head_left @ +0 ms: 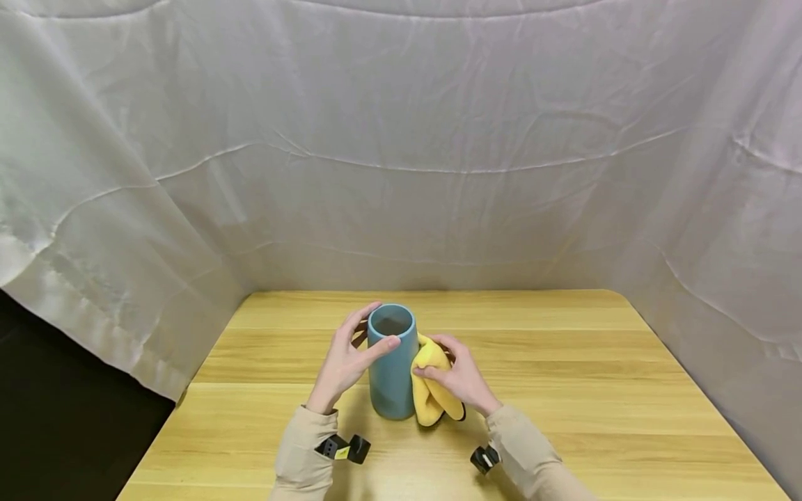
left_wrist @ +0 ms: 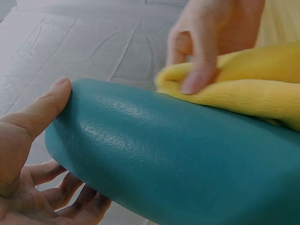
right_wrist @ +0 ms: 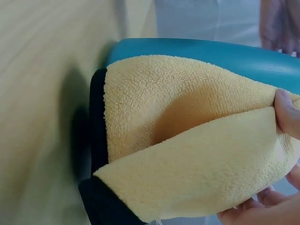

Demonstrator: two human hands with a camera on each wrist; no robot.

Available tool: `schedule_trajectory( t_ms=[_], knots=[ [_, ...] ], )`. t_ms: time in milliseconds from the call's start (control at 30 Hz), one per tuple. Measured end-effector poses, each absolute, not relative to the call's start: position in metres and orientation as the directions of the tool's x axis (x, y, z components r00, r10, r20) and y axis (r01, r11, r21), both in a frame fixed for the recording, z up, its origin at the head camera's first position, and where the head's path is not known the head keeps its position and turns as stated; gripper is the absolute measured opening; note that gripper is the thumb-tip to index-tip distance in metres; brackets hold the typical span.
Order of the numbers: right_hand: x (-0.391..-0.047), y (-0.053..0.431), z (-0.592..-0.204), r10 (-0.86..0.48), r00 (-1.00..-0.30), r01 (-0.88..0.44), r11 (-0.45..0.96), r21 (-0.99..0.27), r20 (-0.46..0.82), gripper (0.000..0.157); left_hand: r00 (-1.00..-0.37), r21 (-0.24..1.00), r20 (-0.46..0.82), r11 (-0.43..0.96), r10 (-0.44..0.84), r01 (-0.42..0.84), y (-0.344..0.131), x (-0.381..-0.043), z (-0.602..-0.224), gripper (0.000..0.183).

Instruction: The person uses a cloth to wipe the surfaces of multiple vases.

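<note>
A tall blue-teal vase (head_left: 392,383) with an open round top stands upright on the table. Round its upper part, my left hand (head_left: 347,358) holds it, thumb at the near side of the rim and fingers on the far left side. My right hand (head_left: 462,379) grips a folded yellow cloth (head_left: 429,407) with black edging, thumb on top and fingers behind. The cloth lies along the right side of the vase. In the left wrist view the vase wall (left_wrist: 140,154) looks smooth and slightly glossy. Below my right hand the cloth hangs in a loose fold (right_wrist: 201,168).
The wooden table (head_left: 564,390) has a light striped grain and rounded far corners. Grey-white fabric (head_left: 401,139) hangs behind it and along both sides. At the lower left is a dark area (head_left: 56,410) beyond the table's edge. Both sleeves carry small black wrist cameras (head_left: 358,449).
</note>
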State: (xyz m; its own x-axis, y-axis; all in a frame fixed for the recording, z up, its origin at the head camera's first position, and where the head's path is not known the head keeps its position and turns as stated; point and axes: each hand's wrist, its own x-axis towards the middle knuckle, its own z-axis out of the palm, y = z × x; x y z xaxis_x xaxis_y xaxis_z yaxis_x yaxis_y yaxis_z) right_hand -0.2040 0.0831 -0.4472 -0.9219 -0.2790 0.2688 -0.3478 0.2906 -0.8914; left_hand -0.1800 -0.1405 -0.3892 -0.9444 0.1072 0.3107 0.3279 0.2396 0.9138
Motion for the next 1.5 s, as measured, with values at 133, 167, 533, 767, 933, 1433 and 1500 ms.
schedule_trajectory(
  t_ms=[133,167,533,767,933,1433,1500],
  knots=[
    [-0.204,0.081,-0.430,-0.276,-0.900,-0.409,0.260,-0.875,0.338,0.049,-0.941,0.910,0.319,0.243,0.110,0.336,-0.141,-0.180,-0.389,0.065],
    [-0.203,0.080,-0.425,-0.274,-0.896,-0.419,0.254,-0.872,0.350,0.049,-0.941,0.909,0.320,0.244,0.111,0.338,-0.141,-0.180,-0.389,0.065],
    [-0.203,0.077,-0.401,-0.269,-0.882,-0.453,0.253,-0.855,0.387,0.050,-0.944,0.913,0.310,0.240,0.113,0.328,-0.141,-0.181,-0.389,0.066],
    [-0.203,0.078,-0.405,-0.269,-0.883,-0.452,0.260,-0.853,0.386,0.049,-0.944,0.913,0.310,0.242,0.108,0.328,-0.140,-0.180,-0.389,0.064],
    [-0.203,0.080,-0.417,-0.270,-0.896,-0.424,0.281,-0.861,0.353,0.047,-0.944,0.913,0.313,0.239,0.107,0.330,-0.140,-0.180,-0.389,0.063],
    [-0.200,0.083,-0.454,-0.270,-0.936,-0.310,0.332,-0.891,0.224,0.050,-0.948,0.918,0.300,0.239,0.109,0.318,-0.141,-0.180,-0.389,0.065],
    [-0.200,0.083,-0.454,-0.269,-0.936,-0.311,0.331,-0.891,0.227,0.050,-0.947,0.917,0.301,0.241,0.110,0.319,-0.141,-0.180,-0.389,0.065]
  ],
)
